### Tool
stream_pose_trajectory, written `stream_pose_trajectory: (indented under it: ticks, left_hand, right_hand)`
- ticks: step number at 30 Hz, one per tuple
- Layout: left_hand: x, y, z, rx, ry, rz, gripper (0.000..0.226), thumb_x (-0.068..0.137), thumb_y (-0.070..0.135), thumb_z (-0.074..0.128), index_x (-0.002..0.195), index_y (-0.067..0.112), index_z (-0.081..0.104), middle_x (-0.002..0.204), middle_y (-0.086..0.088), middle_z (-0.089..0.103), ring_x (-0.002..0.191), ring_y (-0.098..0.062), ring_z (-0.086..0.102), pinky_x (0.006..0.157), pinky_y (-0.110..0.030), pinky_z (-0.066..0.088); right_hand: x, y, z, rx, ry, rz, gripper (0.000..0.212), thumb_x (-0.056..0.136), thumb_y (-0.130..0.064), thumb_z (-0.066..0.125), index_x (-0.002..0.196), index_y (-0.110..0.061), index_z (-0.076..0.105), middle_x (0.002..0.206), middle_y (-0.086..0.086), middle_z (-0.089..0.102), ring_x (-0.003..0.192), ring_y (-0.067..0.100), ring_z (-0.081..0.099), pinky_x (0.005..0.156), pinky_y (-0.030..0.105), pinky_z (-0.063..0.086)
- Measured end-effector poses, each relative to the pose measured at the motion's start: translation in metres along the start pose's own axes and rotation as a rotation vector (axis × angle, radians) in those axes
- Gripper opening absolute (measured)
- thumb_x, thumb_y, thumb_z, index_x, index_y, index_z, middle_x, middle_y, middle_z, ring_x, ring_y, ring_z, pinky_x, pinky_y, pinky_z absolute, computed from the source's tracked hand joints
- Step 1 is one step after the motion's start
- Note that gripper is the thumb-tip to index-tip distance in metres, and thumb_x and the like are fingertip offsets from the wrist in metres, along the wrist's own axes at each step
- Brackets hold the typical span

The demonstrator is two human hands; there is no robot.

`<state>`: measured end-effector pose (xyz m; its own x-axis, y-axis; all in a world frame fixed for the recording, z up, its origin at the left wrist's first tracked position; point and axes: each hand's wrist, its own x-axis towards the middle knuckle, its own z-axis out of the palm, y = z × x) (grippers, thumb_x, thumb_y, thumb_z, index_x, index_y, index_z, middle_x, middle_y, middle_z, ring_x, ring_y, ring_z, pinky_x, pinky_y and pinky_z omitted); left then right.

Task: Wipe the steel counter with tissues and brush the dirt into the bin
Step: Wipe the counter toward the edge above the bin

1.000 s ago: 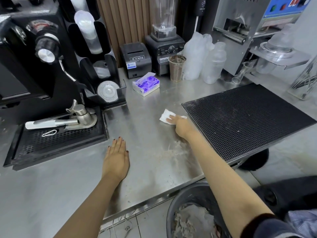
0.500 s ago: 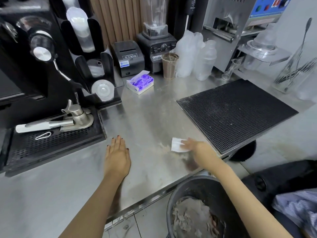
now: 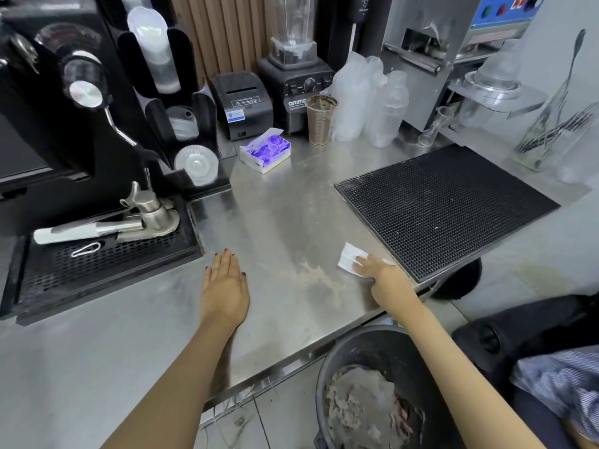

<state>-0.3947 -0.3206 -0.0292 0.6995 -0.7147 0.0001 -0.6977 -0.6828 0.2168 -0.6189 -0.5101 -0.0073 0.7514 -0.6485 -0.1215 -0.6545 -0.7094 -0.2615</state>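
Hands on the counter, mid-wipe beside the mat.
The right hand (image 3: 377, 270) pressed flat fingers on a white tissue (image 3: 347, 257) at the near left corner of the black mat (image 3: 447, 209). The left hand (image 3: 225, 286) lay palm down on the steel counter (image 3: 278, 215), fingers straight and together, well left of the mat. Brown dirt (image 3: 316, 277) streaked the steel between the hands. The next move likely called for dragging the tissue through it to the edge above the bin (image 3: 325, 377), which stood below the mat's near corner. A tissue box (image 3: 265, 150) sat beyond the mat, out of the path.
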Motion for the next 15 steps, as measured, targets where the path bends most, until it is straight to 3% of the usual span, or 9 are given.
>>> stream_pose_trajectory:
  ticks: [3, 8, 12, 15]
  left_hand:
    - [-0.001, 0.000, -0.001, -0.004, 0.003, 0.003, 0.050, 0.099, 0.023, 0.020, 0.147, 0.009, 0.015, 0.156, -0.004, 0.008, 0.144, -0.019, 0.002, 0.116, -0.032, 0.000]
    - [-0.001, 0.002, -0.002, -0.012, 0.003, -0.008, 0.050, 0.099, 0.023, 0.020, 0.147, 0.009, 0.015, 0.156, -0.004, 0.008, 0.144, -0.018, 0.002, 0.117, -0.032, 0.000]
    - [0.000, 0.001, -0.001, 0.007, 0.017, -0.009, 0.049, 0.099, 0.023, 0.021, 0.147, 0.009, 0.016, 0.156, -0.004, 0.009, 0.144, -0.018, 0.004, 0.117, -0.032, 0.002]
    - [0.000, 0.001, -0.001, 0.006, 0.006, -0.014, 0.049, 0.099, 0.022, 0.021, 0.147, 0.009, 0.016, 0.156, -0.004, 0.009, 0.144, -0.018, 0.003, 0.117, -0.032, 0.001]
  right_hand:
    - [-0.002, 0.001, -0.011, -0.035, -0.054, 0.024, 0.059, 0.087, 0.006, 0.036, 0.135, -0.027, 0.044, 0.146, -0.002, 0.040, 0.126, 0.021, 0.046, 0.102, 0.023, 0.035]
    - [0.008, 0.004, -0.020, -0.121, -0.144, -0.016, 0.054, 0.087, 0.002, 0.036, 0.132, -0.025, 0.049, 0.137, 0.005, 0.051, 0.124, 0.024, 0.049, 0.102, 0.035, 0.041]
    - [0.005, 0.004, -0.021, -0.023, -0.109, 0.005, 0.053, 0.090, 0.002, 0.038, 0.133, -0.027, 0.047, 0.146, -0.003, 0.040, 0.136, 0.015, 0.035, 0.107, 0.019, 0.025]
    - [0.000, 0.005, -0.022, 0.053, -0.116, 0.006, 0.054, 0.089, 0.006, 0.038, 0.132, -0.024, 0.048, 0.147, -0.004, 0.037, 0.138, 0.013, 0.030, 0.108, 0.018, 0.022]
